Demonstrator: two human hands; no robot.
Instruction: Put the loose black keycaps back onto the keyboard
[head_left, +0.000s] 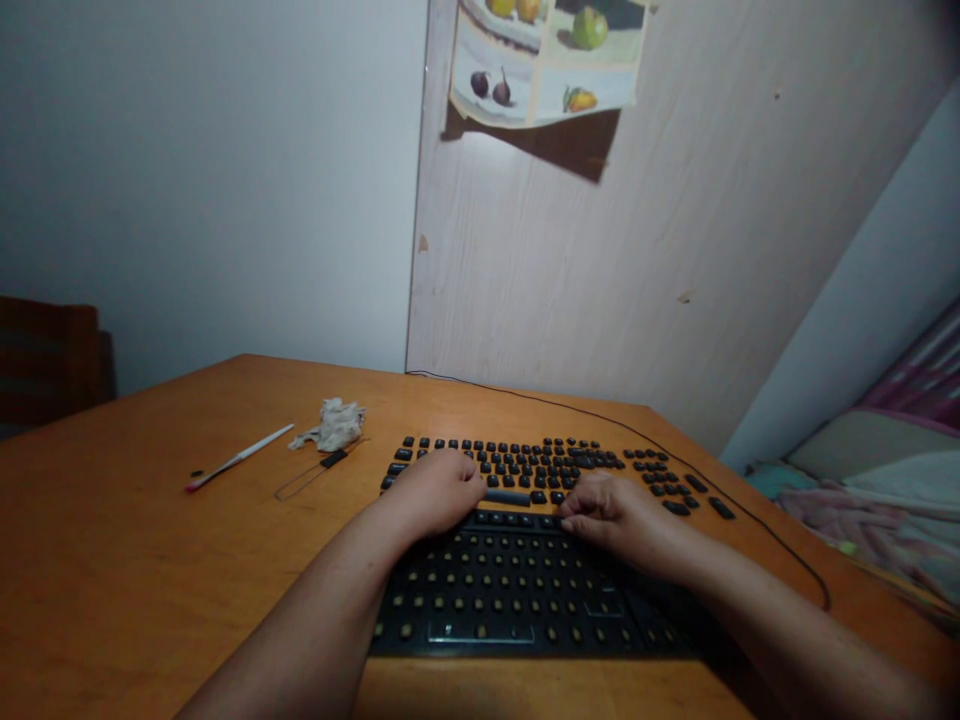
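Roughly half the keyboard (525, 590) on the table (150, 580) looks capped: far rows wear keycaps (525, 462), near rows show bare stems. Right hand (619, 515) pinches its grip shut at the capped edge; left hand (439, 490) rests curled, its grip hidden.

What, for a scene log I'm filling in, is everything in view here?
keyboard: one, black, most keycaps off, table's near edge
loose keycaps: many, black, in rows beyond the keyboard
wire tool: one, thin wire with black grip, left of the keycaps
crumpled cloth: one, off-white, behind the wire tool
stick: one, white with pink tip, farther left
cable: one, black, along the table's back
table: one, orange-brown
fruit poster: one, on the pale wood panel
left hand: curled, on the keyboard's far edge
right hand: fingertips together, on the keyboard's far edge
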